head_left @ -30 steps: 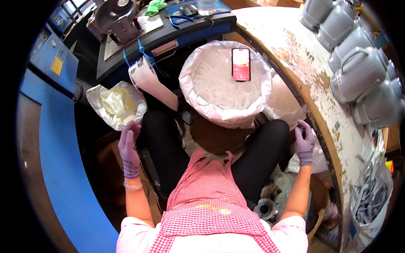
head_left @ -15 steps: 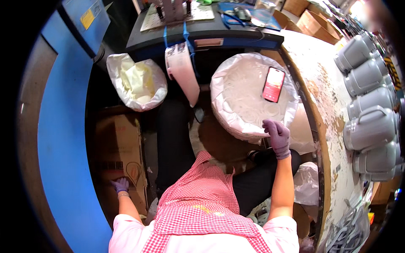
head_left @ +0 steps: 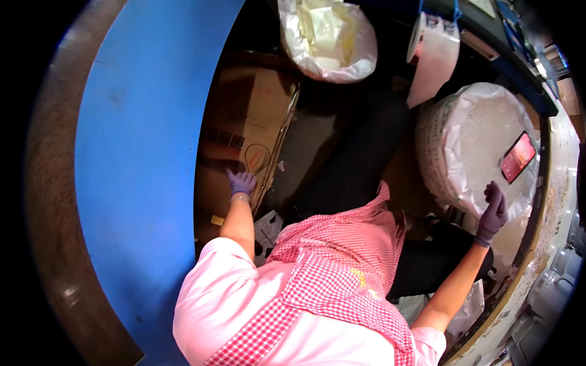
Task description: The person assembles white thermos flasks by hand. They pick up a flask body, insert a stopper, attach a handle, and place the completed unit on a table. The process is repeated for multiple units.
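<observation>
Left hand [head_left: 242, 182], gloved purple, fingers spread flat on a brown cardboard box [head_left: 244, 131] bearing a dark striped label and red round mark; judged a reach, grip next. Right hand [head_left: 492, 213], gloved, open, touching a plastic-wrapped round basket [head_left: 470, 146] carrying a red phone [head_left: 517, 157]. Beyond: white-lined bin [head_left: 329, 36].

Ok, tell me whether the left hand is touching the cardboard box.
Touching. The head view shows the gloved left hand with its fingers laid flat on the cardboard box, no gap visible.
</observation>
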{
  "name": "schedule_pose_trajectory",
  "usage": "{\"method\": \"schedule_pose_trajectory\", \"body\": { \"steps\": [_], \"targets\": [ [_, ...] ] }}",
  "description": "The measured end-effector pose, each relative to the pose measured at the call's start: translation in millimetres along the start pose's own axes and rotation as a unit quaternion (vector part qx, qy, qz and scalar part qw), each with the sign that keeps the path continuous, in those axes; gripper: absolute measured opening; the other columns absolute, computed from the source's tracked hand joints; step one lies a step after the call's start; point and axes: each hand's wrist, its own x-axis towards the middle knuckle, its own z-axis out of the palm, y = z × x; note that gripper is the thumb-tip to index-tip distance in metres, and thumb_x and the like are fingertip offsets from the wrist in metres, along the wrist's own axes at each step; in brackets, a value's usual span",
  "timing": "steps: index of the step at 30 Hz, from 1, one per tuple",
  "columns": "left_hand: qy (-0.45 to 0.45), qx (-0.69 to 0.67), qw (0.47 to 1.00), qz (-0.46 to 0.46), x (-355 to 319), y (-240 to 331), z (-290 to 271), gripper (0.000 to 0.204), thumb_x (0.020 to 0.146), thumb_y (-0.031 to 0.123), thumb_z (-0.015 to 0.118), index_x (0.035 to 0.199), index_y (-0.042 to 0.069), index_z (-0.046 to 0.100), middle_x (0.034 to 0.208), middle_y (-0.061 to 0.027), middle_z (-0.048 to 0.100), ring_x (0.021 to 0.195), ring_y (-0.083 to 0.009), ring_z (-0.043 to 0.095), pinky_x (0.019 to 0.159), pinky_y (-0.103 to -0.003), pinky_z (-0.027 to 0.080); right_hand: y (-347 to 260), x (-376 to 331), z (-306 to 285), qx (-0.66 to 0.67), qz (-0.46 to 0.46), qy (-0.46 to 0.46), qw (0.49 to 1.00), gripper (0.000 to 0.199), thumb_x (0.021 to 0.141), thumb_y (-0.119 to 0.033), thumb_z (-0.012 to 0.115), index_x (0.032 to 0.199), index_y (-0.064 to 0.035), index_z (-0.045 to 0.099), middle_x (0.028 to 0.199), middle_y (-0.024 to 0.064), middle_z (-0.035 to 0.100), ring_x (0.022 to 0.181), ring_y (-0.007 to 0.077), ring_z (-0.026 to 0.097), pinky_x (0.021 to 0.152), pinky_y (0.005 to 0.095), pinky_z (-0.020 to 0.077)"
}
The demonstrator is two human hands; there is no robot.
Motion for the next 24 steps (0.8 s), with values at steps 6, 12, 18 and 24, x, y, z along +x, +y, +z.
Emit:
{"method": "schedule_pose_trajectory", "body": {
  "steps": [6,12,18,24],
  "targets": [
    [0.074,-0.155,0.985,-0.028,-38.6,-12.5,18.5,0.104,0.08,0.078,0.052,0.156,0.014,0.02,0.162,-0.0088,0.025,0.146,-0.0349,0.027,0.119,-0.059,0.016,0.3,4.1,2.5,-0.024,-0.008,0.029,0.999,0.031,0.104,-0.02,0.051,0.116,0.0014,0.07,0.105,0.01,0.073,0.094,0.0163,0.068,0.082,0.0305,0.052],
    [0.067,-0.1,0.993,0.021,-33.0,-18.0,-13.5,0.136,0.061,0.086,0.068,0.156,0.004,0.016,0.163,-0.0176,0.019,0.147,-0.0402,0.023,0.12,-0.049,0.022,-7.3,12.6,12.0,-0.046,-0.013,0.055,0.997,0.038,0.105,-0.023,0.044,0.114,0.0038,0.07,0.105,0.0124,0.074,0.092,0.019,0.069,0.082,0.0315,0.052],
    [0.057,-0.203,0.977,-0.027,15.0,-0.2,-70.9,0.136,0.059,0.086,0.069,0.157,0.006,0.017,0.164,-0.016,0.018,0.148,-0.0374,0.023,0.121,-0.047,0.02,-10.5,20.1,14.5,-0.063,-0.004,0.063,0.996,0.041,0.106,-0.025,0.042,0.115,0.0038,0.07,0.105,0.0129,0.074,0.092,0.0199,0.069,0.083,0.0324,0.0525],
    [0.081,-0.19,0.978,0.001,13.9,-2.0,-66.9,0.132,0.061,0.084,0.07,0.156,0.006,0.02,0.164,-0.0137,0.019,0.148,-0.0357,0.024,0.121,-0.046,0.02,-2.2,19.8,12.5,-0.068,-0.006,0.068,0.995,0.041,0.106,-0.026,0.042,0.116,0.0034,0.07,0.106,0.0135,0.074,0.093,0.0211,0.07,0.086,0.0331,0.0538]
  ]
}}
